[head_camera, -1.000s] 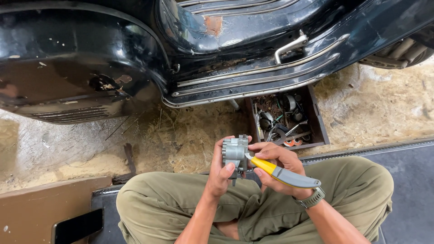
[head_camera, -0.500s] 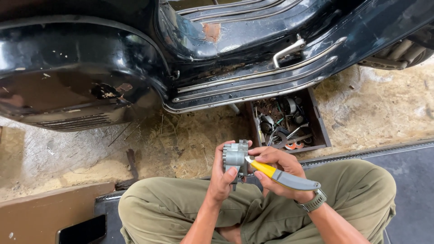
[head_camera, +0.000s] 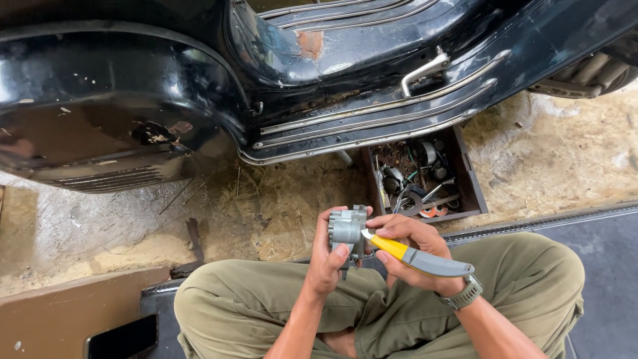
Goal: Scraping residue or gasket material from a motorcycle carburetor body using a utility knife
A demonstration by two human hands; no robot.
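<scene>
My left hand (head_camera: 327, 260) grips a small grey metal engine part (head_camera: 347, 227), like a carburettor, holding it upright above my lap. My right hand (head_camera: 409, 247) holds a screwdriver (head_camera: 417, 257) with a yellow and grey handle, its tip set against the right side of the part. A watch sits on my right wrist. I sit cross-legged in olive trousers (head_camera: 266, 306).
A black scooter body (head_camera: 199, 100) with chrome floor rails lies just ahead. An open dark box (head_camera: 473, 193) of tools and small parts stands on the sandy floor beside it. A dark phone (head_camera: 123, 338) lies at lower left on a brown board.
The view has shifted slightly; my hands keep the part and screwdriver together with only small movement.
</scene>
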